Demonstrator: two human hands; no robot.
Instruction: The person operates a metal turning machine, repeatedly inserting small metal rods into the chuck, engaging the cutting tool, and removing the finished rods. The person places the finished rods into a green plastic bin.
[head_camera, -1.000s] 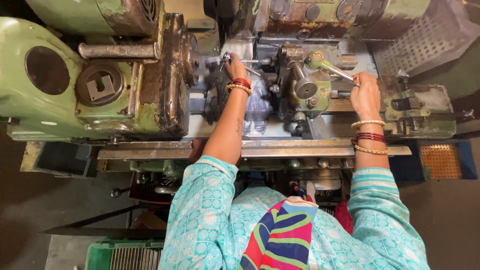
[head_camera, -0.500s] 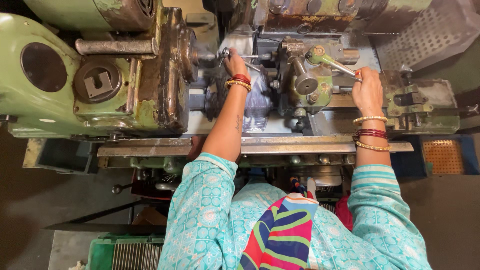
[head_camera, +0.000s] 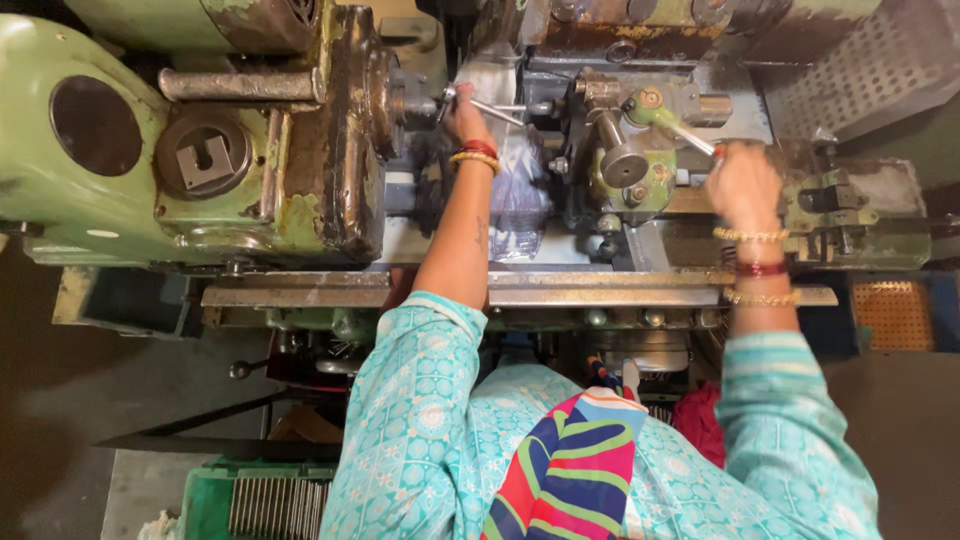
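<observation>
Left hand (head_camera: 462, 112) of ours reaches into the lathe (head_camera: 250, 150), fingers curled about a thin metal rod (head_camera: 495, 108) lying by the chuck (head_camera: 400, 100), between the green headstock and the tool post (head_camera: 625, 160). Our right hand (head_camera: 742, 182) is closed round the slim lever handle (head_camera: 690, 135) that juts from that post. We judge the step to be setting the rod in the chuck while we steady the post. Any next move would call for keeping our 2 hands clear of the chuck and the rod held straight.
</observation>
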